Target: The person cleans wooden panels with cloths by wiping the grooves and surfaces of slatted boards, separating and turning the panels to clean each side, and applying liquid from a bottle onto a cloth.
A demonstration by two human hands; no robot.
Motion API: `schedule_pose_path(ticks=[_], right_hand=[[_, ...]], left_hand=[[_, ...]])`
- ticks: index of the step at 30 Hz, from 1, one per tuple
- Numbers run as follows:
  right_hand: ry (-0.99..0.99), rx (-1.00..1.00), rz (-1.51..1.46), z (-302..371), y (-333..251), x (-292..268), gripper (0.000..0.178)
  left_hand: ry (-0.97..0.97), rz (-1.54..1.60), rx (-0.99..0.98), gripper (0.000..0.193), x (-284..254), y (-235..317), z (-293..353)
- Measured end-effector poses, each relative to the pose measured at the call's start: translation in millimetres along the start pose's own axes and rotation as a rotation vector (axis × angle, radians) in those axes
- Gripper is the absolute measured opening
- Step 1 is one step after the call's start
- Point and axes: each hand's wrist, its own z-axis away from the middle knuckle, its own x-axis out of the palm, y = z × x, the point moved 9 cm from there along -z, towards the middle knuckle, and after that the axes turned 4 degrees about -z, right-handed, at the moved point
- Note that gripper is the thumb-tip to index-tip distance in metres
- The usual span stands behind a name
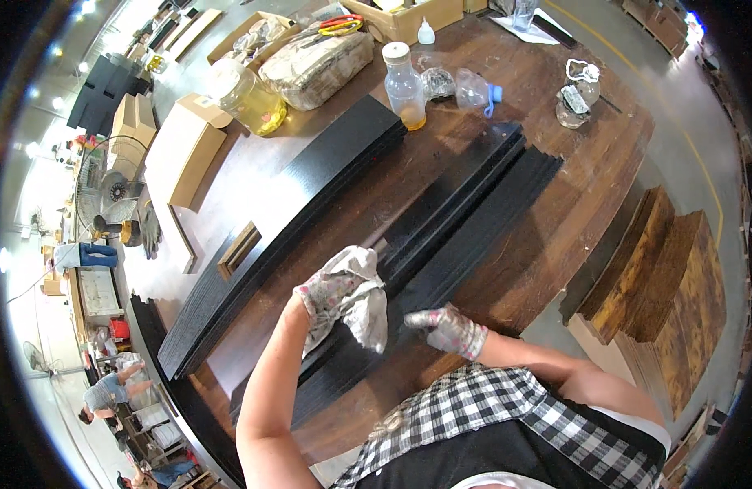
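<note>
My left hand [315, 300], in a pale patterned glove, is closed on a crumpled white rag [364, 316]. The rag hangs over long glossy black boards [457, 196], which run diagonally across the brown table. To the right of the rag, my right hand [459, 332] wears a similar glove with a darkened fingertip. Its index finger stretches out over the near black boards [482, 244], and nothing shows in its grasp. Farther left lies a taller stack of black boards [327, 167] with a small wooden block [239, 250] on it.
Along the table's far side stand a squeeze bottle [405, 94], a jar of yellow liquid [253, 102], a wrapped bundle [317, 69] and a clear bottle with a blue cap [478, 92]. Brown-patterned boards [677, 293] are stacked at right. A fan [115, 183] and a cordless drill [119, 230] are at left.
</note>
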Motion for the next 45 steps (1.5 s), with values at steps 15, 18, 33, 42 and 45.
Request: schedule_pose_path(ticks=[15, 18, 33, 42, 45], right_hand=[[0.332, 0.831, -1.236, 4, 68, 41, 0.034], [0.26, 0.858, -0.946, 8, 49, 26, 0.035], [0.249, 0.953, -1.2, 0, 22, 36, 0.045], [0.087, 0.965, -1.374, 10, 19, 28, 0.042], [-0.019, 1.052, -1.39, 22, 31, 34, 0.041]], left_hand=[[0.017, -0.457, -0.057, 0.035, -8, 36, -2], [0.392, -0.661, -0.017, 0.058, -17, 41, 20], [0.897, -0.871, 0.119, 0.029, -22, 46, 40], [0.869, 0.187, 0.507, 0.039, -1, 36, 110], [0.412, 0.382, 0.498, 0.035, 67, 24, 126]])
